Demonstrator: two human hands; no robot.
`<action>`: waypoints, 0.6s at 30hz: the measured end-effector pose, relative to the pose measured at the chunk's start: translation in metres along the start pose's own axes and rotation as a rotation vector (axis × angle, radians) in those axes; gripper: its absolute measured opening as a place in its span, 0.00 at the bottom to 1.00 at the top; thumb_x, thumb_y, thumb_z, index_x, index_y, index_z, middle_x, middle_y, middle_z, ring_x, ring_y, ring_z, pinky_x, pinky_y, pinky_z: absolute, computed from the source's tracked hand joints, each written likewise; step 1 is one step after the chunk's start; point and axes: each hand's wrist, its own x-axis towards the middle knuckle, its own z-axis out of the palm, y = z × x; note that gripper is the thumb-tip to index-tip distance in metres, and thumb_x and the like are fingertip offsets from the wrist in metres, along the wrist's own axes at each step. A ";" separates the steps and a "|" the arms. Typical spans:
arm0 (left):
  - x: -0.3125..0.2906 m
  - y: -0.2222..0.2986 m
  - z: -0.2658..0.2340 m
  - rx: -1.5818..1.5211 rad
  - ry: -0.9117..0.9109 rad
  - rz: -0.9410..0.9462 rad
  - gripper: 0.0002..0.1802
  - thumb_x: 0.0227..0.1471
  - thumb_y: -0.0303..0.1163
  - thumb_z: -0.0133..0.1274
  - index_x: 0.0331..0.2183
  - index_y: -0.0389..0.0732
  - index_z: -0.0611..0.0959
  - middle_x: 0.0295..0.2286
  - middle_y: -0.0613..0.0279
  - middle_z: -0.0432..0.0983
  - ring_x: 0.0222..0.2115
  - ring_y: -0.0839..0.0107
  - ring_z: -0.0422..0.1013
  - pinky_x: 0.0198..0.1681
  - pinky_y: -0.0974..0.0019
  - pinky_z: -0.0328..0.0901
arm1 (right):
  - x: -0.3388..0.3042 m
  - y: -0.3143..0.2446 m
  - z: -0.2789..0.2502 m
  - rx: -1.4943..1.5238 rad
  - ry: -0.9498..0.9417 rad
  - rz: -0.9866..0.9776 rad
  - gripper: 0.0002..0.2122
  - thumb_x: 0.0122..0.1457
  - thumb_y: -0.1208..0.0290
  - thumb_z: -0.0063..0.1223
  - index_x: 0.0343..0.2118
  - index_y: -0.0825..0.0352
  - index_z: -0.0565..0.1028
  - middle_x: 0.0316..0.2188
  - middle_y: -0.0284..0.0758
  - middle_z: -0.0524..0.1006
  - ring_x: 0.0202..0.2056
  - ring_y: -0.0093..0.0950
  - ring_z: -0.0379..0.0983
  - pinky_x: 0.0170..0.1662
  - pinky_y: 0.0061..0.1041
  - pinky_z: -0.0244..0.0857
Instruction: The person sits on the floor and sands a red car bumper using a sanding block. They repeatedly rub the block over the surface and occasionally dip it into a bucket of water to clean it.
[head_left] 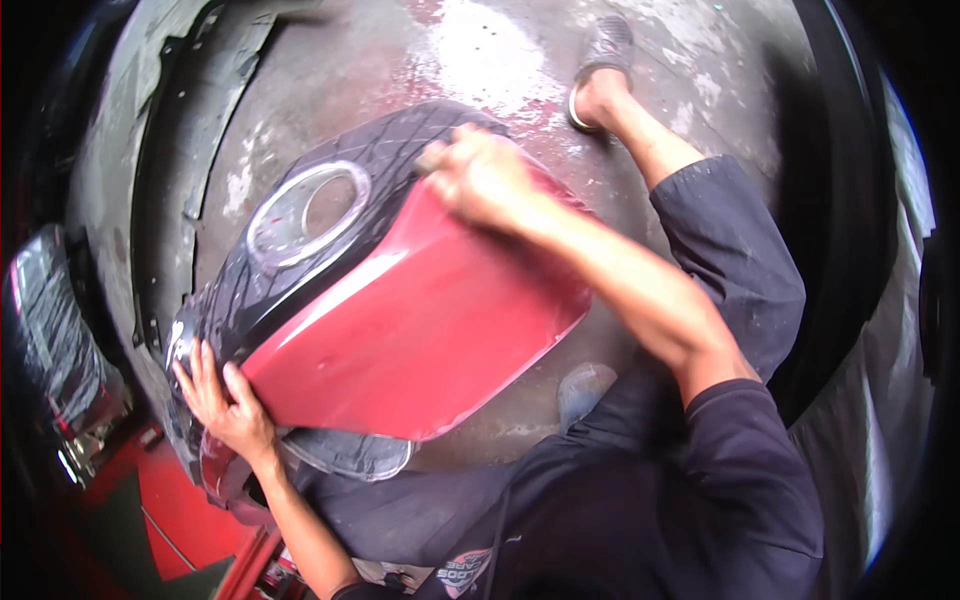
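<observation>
A large red and black vehicle body part, which looks like a bumper (420,310), lies tilted across my lap area. Its red face is glossy and slightly dusty. Along the far side runs a black section (410,128) with a round, pale-rimmed opening (262,240). My left hand (232,405) rests on the part's near-left end with its fingers spread. On the far right edge, where red meets black, my right hand (480,180) presses with curled fingers. Motion blurs it, and anything inside its fingers is hidden.
A long dark trim-like piece (165,200) lies on the floor at left. Beyond it stands a plastic-wrapped object (60,330). A red surface (190,520) is at lower left, a grey cover (850,490) at right. My outstretched foot in a clog (605,60) is on the stained concrete.
</observation>
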 end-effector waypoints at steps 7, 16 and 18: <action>0.012 0.006 0.003 -0.062 -0.016 0.034 0.23 0.66 0.32 0.51 0.59 0.40 0.81 0.61 0.57 0.75 0.69 0.46 0.58 0.72 0.45 0.50 | 0.012 0.133 0.030 0.289 -0.056 0.455 0.20 0.65 0.51 0.54 0.51 0.57 0.85 0.48 0.44 0.84 0.51 0.40 0.81 0.55 0.40 0.73; 0.007 0.011 -0.005 -0.041 -0.043 -0.013 0.22 0.66 0.31 0.50 0.59 0.38 0.81 0.61 0.54 0.75 0.69 0.45 0.58 0.71 0.45 0.51 | 0.008 0.115 0.028 0.442 -0.010 0.379 0.24 0.60 0.49 0.61 0.56 0.55 0.83 0.47 0.46 0.84 0.51 0.44 0.81 0.55 0.40 0.71; 0.014 0.007 0.003 -0.053 -0.041 0.022 0.23 0.65 0.31 0.50 0.59 0.37 0.81 0.61 0.54 0.75 0.69 0.44 0.58 0.71 0.44 0.51 | 0.006 0.179 0.064 0.416 0.005 0.567 0.22 0.61 0.50 0.60 0.54 0.56 0.83 0.45 0.46 0.85 0.50 0.42 0.82 0.55 0.39 0.71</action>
